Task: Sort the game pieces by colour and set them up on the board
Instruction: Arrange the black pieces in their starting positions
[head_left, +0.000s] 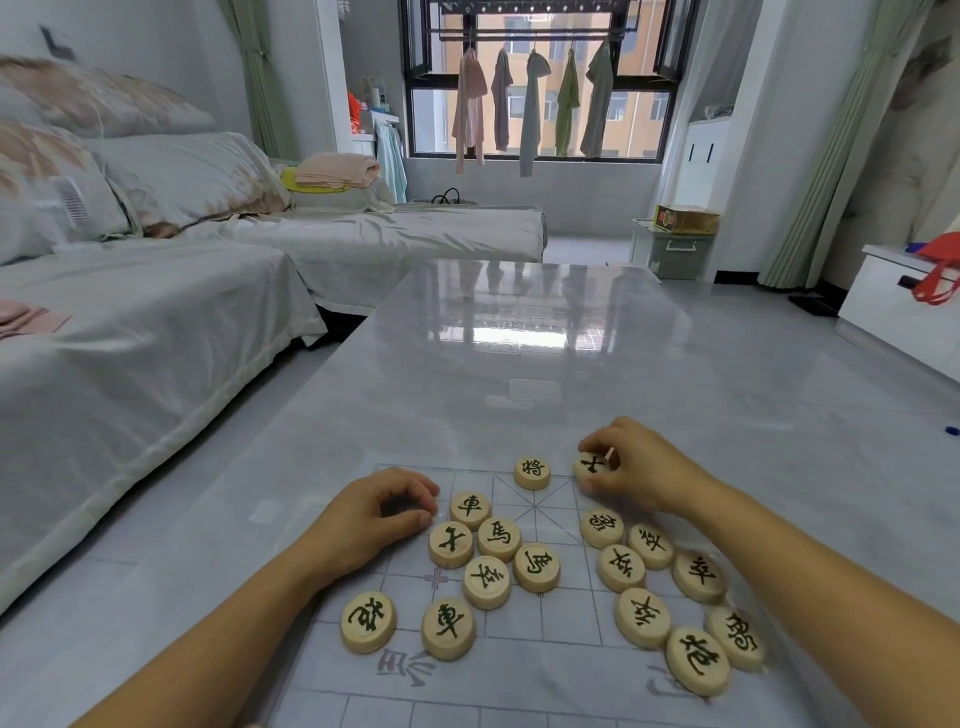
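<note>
Nearest the lens, loose discs (448, 627) are strewn in two clusters across the lower centre and lower right of the printed board (571, 613), while higher, right of centre, one disc (592, 464) is pinched by the right hand (641, 467) just beside the general piece (532, 472). It is best lowered flat onto the neighbouring crossing, character squared up; the left hand (382, 514), centre left, is curled beside a cluster, and whether anything is held cannot be told. Every disc is pale wood, inked with a dark character
</note>
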